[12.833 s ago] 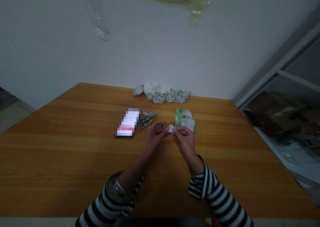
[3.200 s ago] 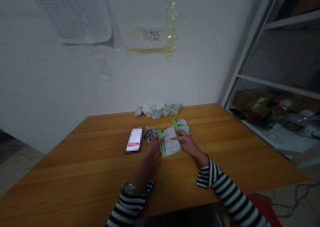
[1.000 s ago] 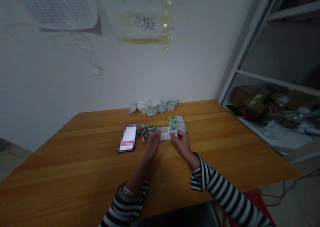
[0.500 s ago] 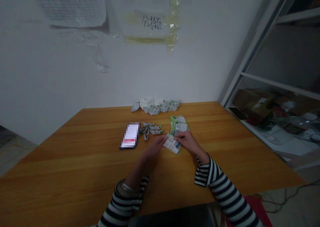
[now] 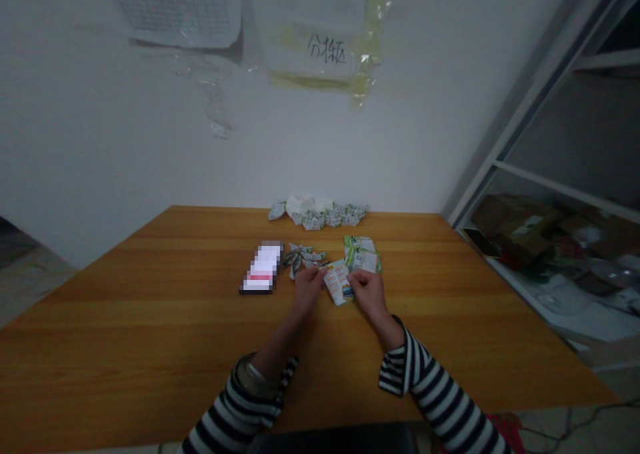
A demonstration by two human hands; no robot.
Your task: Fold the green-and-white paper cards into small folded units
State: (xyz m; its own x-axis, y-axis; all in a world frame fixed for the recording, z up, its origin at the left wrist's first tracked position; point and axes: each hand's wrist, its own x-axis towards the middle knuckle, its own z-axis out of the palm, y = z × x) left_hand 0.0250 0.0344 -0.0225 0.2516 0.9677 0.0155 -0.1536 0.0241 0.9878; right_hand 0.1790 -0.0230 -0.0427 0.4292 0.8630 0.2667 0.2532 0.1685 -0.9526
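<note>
One printed wrapper (image 5: 337, 282) was pinched between the person's left hand (image 5: 307, 292) and right hand (image 5: 369, 293), held up just over the wooden table (image 5: 150, 354). The left hand's fingertips (image 5: 320, 275) closed on the wrapper's left edge, while the right hand's fingers (image 5: 352, 287) gripped its lower right part; neither hand was released or clenched into a fist. The exact contact of each thumb was hidden behind the fingers.

The wrapper looked light, thin and soft, a flattened sheet with a slight bend, so it would probably crease easily and offer little stiffness. Its smooth printed face might slip under dry fingertips. A pinch at two opposite edges seemed the surest hold, leaving the printed middle uncovered.

Just beyond the right hand lay a small stack of green-and-white wrappers (image 5: 361, 255), near the held one but apparently apart from it. Beyond the left hand lay several small folded silver-green pieces (image 5: 303, 260), with a phone (image 5: 261, 268), its screen pixelated, farther left. A row of folded pieces (image 5: 319, 215) lined the table's far edge, well ahead of both hands. Striped sleeves (image 5: 440, 394) ran back from the wrists.
</note>
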